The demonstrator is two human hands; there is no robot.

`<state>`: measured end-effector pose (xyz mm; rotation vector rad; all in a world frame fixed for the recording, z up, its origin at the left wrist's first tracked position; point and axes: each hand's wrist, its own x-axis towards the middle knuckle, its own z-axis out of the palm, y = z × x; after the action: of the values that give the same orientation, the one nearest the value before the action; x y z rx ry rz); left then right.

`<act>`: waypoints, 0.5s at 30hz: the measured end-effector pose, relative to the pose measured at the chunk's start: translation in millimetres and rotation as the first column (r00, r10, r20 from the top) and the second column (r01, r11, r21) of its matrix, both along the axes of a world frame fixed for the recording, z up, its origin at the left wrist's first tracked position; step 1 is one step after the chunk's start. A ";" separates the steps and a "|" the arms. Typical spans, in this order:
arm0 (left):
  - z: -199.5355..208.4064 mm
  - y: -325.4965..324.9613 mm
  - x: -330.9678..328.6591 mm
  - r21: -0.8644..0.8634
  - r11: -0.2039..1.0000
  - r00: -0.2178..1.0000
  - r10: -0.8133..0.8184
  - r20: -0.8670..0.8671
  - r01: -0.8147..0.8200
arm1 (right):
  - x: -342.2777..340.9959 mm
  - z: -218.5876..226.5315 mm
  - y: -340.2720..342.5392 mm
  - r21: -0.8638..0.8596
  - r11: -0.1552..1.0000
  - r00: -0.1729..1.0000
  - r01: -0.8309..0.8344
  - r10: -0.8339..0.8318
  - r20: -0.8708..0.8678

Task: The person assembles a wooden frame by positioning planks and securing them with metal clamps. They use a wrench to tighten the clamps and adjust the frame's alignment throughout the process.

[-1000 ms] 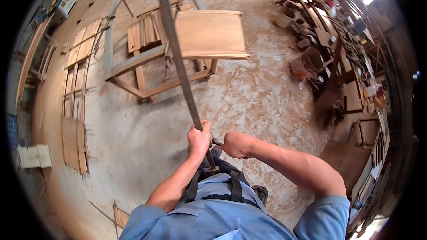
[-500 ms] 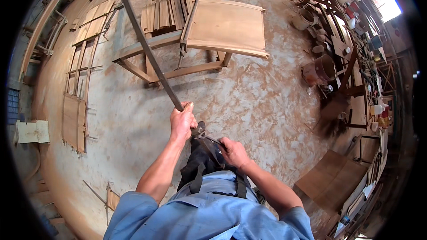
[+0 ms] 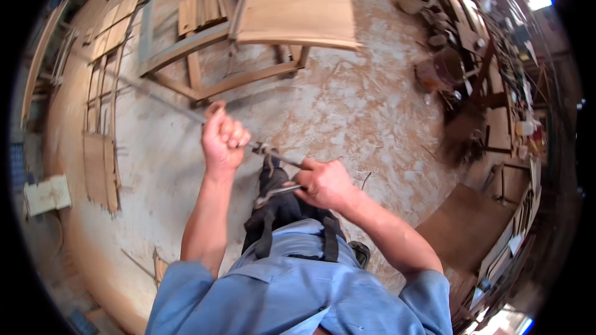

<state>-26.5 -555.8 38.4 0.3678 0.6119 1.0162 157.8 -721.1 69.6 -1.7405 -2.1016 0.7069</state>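
Observation:
Across my body I hold a long metal bar clamp (image 3: 174, 105), its bar slanting from upper left down to the right and blurred by motion. My left hand (image 3: 222, 139) is closed round the bar. My right hand (image 3: 326, 183) is wrapped round the clamp's near end, where a thin metal piece juts left beneath the fingers. Ahead of my hands, a flat wooden panel (image 3: 295, 9) lies on a wooden trestle frame (image 3: 251, 82), beside a row of wood strips (image 3: 205, 7).
Clamped wooden frames (image 3: 102, 111) lie along the left on the floor. Toward the right stand a bucket (image 3: 439, 69) and a cluttered bench. A brown board (image 3: 462, 226) leans low on the right. A white box (image 3: 48, 195) sits at far left.
The bar clamp has swung down to the left, from steep to a flatter slant. My left hand has moved left and up; my right hand has shifted slightly up and right. The view has tilted.

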 end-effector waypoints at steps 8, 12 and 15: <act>26.4 -6.4 -3.4 0.053 0.998 0.986 0.015 0.166 -0.024 | 10.8 22.9 19.7 0.106 0.989 0.979 0.108 -0.124 0.163; 58.8 -1.3 5.9 0.059 0.997 0.997 0.062 -0.044 -0.059 | 18.7 34.2 33.9 0.182 0.971 0.973 0.157 -0.184 0.142; 76.0 12.2 -25.8 0.073 0.921 0.634 -0.206 -0.745 0.384 | 40.8 35.6 50.3 0.225 0.966 0.979 0.128 -0.159 0.126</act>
<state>-52.2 -543.6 114.4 1.0828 1.1159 0.5796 198.7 -670.7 105.2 -1.8442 -2.0285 0.3081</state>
